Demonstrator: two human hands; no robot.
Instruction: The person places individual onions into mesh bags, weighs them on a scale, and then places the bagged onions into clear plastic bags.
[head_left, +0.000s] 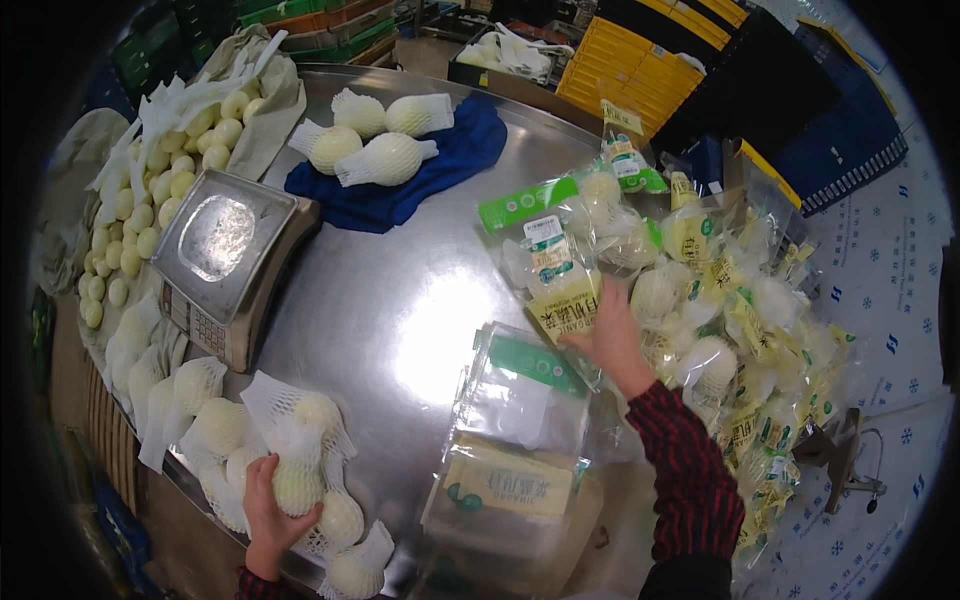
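Observation:
My left hand (276, 510) is closed around an onion in a white foam net (297, 480) at the near left edge of the steel table (367, 300). Other netted onions (217, 426) lie around it. My right hand (609, 334) touches the lower part of a printed clear plastic bag (551, 262) at the right, with the thumb and fingers spread over its edge. Netted onions show at that bag's upper right. A stack of flat, printed clear bags (510, 442) lies at the near middle. Several netted onions (386, 159) rest by a blue cloth (450, 161) at the far side.
A weighing scale (225, 247) stands at the left, beside a sack of bare peeled onions (161, 176). Filled printed bags (705, 364) are heaped at the right. Behind the table are yellow crates (630, 71), a dark blue crate (832, 127) and green crates (337, 37).

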